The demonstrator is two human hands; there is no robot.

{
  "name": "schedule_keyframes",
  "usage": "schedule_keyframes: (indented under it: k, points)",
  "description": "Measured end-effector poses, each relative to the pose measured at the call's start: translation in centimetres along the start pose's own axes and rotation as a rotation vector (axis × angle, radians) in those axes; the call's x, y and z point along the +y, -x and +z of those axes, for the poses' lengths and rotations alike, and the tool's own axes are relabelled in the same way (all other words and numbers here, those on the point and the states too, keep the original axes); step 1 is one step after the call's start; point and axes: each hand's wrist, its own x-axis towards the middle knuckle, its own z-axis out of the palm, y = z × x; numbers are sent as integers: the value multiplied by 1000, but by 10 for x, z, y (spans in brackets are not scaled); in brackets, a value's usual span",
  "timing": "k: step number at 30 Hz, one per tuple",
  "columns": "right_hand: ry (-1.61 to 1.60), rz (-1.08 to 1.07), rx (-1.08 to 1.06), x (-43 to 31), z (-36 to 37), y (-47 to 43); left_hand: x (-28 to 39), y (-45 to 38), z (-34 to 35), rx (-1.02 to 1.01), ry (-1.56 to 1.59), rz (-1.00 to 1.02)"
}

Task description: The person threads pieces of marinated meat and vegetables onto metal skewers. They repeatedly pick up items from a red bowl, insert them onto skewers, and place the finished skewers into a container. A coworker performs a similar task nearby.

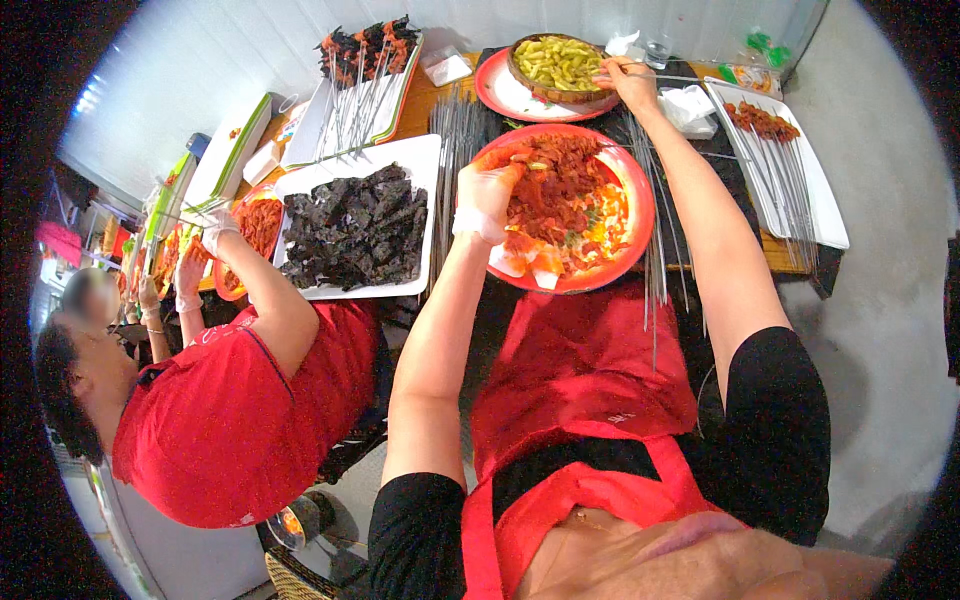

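My left hand, in a clear glove stained red at the fingers, reaches into a round red-rimmed dish. Its fingertips touch red marinated meat, and a pale green piece shows right at them. Whether the fingers grip it I cannot tell. Farther back, my bare right hand is at the right rim of a woven basket of green peppers. A thin metal skewer runs out of that hand to the right. The fingertips are partly lost against the peppers.
Left of the dish lie bundled metal skewers and a white tray of dark sheets. Loose skewers jut over the table edge. Loaded skewers rest on a right-hand tray. A co-worker in red sits close on the left.
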Motion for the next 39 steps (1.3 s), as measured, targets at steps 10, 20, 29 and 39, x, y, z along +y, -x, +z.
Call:
schedule_keyframes:
  k: [10,20,29,39]
  points:
    - [-196,-80,-58,-68,-7,49,-18,-11,-12,9,44,-44]
    - [-272,-79,-341,-150,6,187,-63,-42,-27,-326,265,-105]
    - [-144,-188,-363,-157,14,228,-49,-12,-18,-290,186,-124]
    - [-221,-193,-323,-168,-12,229,-20,21,5,-140,-106,65]
